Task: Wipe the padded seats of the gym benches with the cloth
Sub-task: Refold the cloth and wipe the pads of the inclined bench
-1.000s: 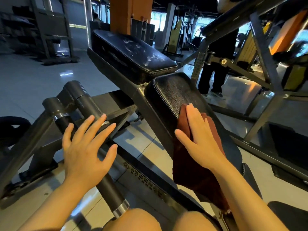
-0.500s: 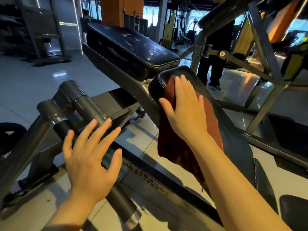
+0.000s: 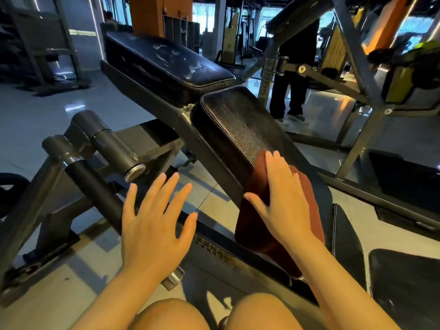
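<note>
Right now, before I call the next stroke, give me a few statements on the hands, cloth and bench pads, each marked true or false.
1. The right hand presses flat on the reddish-brown cloth. True.
2. The cloth lies on the far scuffed black back pad. False: it lies on the near black textured seat pad.
3. The left hand grips the black foam roller. False: its fingers are spread and hold nothing.
4. Part of the cloth hangs over the seat pad's left edge. True.
5. A person in dark trousers stands beyond the bench. True.
</note>
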`<state>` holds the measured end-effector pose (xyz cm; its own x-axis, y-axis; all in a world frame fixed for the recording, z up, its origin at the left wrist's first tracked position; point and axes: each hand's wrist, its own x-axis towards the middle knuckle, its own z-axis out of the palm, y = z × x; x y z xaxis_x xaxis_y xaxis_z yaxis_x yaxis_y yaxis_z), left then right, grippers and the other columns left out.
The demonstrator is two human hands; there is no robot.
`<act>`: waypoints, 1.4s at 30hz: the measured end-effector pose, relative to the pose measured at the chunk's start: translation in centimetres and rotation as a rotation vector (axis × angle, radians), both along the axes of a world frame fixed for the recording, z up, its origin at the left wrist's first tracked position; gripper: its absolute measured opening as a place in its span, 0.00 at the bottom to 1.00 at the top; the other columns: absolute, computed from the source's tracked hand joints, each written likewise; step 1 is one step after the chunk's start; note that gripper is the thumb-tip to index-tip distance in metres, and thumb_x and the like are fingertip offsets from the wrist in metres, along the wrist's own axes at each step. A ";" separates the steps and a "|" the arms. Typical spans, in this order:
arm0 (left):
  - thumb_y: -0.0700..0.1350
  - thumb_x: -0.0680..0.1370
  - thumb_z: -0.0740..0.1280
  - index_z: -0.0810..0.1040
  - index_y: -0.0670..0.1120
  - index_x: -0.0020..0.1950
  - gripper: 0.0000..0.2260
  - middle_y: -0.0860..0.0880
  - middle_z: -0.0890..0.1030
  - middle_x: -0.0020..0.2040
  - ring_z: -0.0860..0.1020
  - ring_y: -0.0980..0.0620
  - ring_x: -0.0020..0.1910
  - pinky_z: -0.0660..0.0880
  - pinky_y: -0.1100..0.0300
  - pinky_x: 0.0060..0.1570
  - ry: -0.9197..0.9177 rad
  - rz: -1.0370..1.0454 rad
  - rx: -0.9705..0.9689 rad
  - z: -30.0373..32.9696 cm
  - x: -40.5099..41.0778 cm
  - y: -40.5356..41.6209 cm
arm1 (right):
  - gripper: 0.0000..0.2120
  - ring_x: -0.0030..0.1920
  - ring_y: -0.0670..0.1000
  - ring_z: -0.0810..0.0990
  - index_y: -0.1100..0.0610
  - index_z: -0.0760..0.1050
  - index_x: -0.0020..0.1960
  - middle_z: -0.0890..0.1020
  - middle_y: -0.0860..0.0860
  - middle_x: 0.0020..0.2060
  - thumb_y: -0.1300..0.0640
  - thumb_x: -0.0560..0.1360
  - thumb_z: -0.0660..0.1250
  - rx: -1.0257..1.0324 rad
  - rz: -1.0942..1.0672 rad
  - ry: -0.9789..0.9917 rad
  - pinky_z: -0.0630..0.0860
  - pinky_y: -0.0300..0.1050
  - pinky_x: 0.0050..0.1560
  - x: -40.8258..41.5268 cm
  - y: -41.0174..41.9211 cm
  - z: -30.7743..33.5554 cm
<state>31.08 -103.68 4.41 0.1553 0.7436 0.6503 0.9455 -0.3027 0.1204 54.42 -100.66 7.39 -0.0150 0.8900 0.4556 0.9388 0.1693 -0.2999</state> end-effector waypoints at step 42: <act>0.50 0.75 0.58 0.79 0.47 0.62 0.19 0.49 0.76 0.65 0.65 0.47 0.71 0.39 0.54 0.74 -0.315 0.107 0.053 -2.4 1.3 -1.9 | 0.43 0.78 0.50 0.49 0.55 0.49 0.80 0.54 0.52 0.79 0.33 0.73 0.58 -0.007 0.108 0.098 0.44 0.45 0.74 1.0 1.2 0.5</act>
<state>32.41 -105.62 2.00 -0.1363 0.7088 0.6921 0.8911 -0.2175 0.3983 55.43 -99.44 7.89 -0.0667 0.8890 0.4530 0.8815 0.2652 -0.3907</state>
